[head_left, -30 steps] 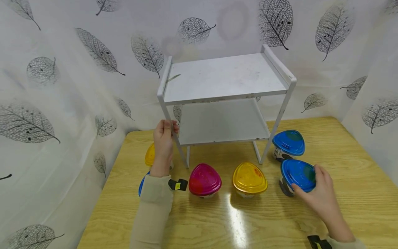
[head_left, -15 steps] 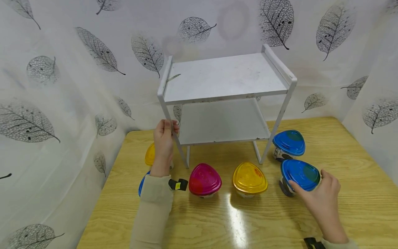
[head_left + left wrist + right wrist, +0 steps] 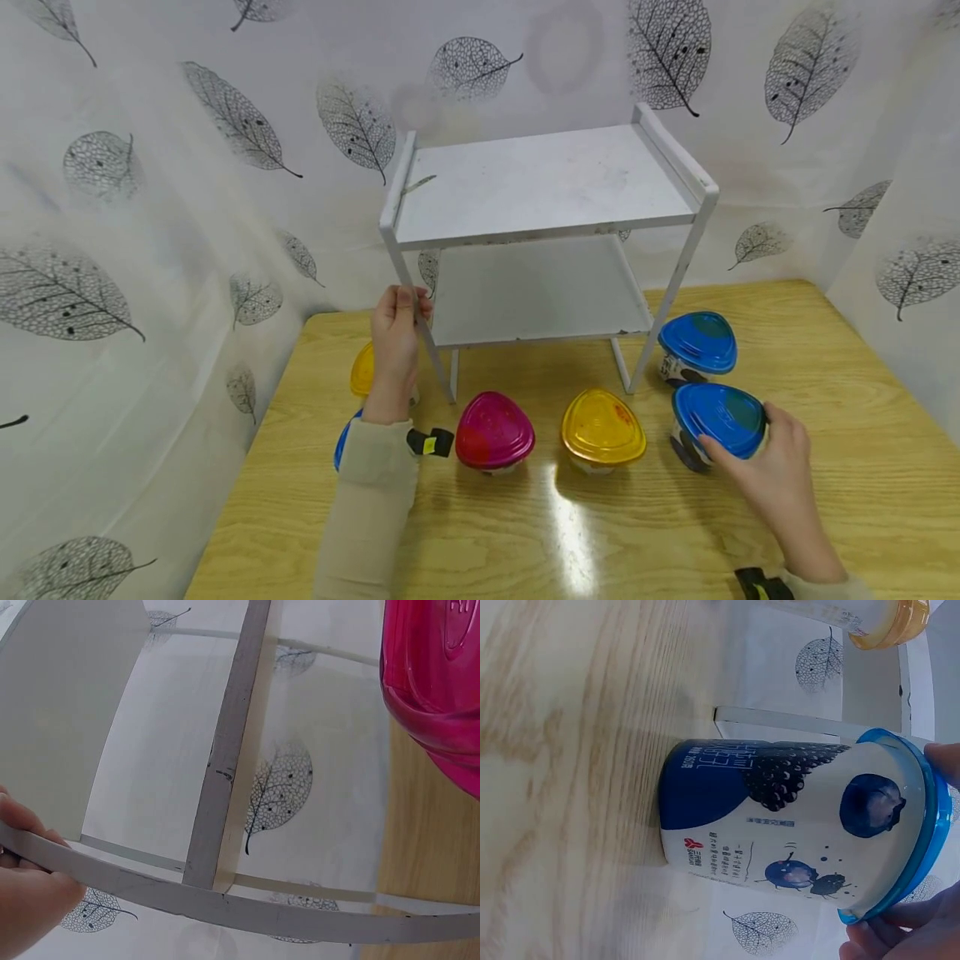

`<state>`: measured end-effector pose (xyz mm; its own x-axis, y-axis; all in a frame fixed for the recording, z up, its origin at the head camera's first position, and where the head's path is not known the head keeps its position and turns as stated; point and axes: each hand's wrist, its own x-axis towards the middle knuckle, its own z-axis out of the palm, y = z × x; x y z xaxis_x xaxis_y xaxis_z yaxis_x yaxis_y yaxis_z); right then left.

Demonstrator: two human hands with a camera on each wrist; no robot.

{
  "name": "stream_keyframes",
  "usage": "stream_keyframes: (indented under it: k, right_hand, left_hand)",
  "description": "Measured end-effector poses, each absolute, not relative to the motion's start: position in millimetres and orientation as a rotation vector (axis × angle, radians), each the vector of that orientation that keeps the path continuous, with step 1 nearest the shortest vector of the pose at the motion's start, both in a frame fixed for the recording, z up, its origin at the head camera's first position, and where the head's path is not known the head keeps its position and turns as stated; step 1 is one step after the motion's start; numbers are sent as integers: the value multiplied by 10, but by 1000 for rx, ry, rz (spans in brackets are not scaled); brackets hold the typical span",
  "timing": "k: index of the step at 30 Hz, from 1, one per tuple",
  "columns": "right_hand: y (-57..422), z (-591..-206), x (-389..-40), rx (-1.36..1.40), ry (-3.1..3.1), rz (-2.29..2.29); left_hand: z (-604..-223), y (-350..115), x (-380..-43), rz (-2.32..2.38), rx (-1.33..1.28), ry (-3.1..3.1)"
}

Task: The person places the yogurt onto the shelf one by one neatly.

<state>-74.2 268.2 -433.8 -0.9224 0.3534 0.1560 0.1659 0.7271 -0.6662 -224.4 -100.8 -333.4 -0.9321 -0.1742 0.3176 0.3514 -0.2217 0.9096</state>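
Two hands, both w/ a hold: R hand [image 3: 776,467] pinches the lid rim of the front blue tub [image 3: 722,417], thumb on the nr side, fingers on the right, spread fairly wide; L hand [image 3: 395,346] grips a leg of the white rack [image 3: 540,183].
Tub from R grip: fwd & a bit left, rim btwn thumb & fingers; R is by far the nearer hand.
Key relation: rack lies left & back of the tub, its right front leg the closest part.
Tub's long axis: base to lid, approx. vert.
Tub points: lid up, base down at the table [image 3: 652,542]; can't tell if base touches. Printed fruit side shows in R wrist view; lid's a rounded triangle, lead corner hard to call.
Rear blue tub [image 3: 699,342]: just behind the held one, beside the rack; contact unclear.
Yellow tub [image 3: 602,427]: left of held tub, apart, in front of rack.
Pink tub [image 3: 495,431]: further left, same row, lid up.
L grip: fingers curled round the left front leg, well apart from the held tub.
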Motion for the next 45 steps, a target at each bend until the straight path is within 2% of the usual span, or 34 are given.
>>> stream_keyframes:
  k: [12, 20, 32, 45]
  right_hand:
    - [2771, -4301, -753, -276, -2719, 1076]
    - [2671, -4332, -718, -410, -2630, 1127]
    - [2575, -4381, -737, -429, -2583, 1037]
    - [2710, -4377, -762, -292, -2578, 1183]
  left_hand:
    - [-3335, -1008, -2246, -2195, -241, -1687]
    - [-3334, -1009, -2239, -2194, -241, -1689]
    - [-3337, -1008, -2232, -2169, -253, -1698]
    - [-3319, -1000, -2227, -2167, -248, -1712]
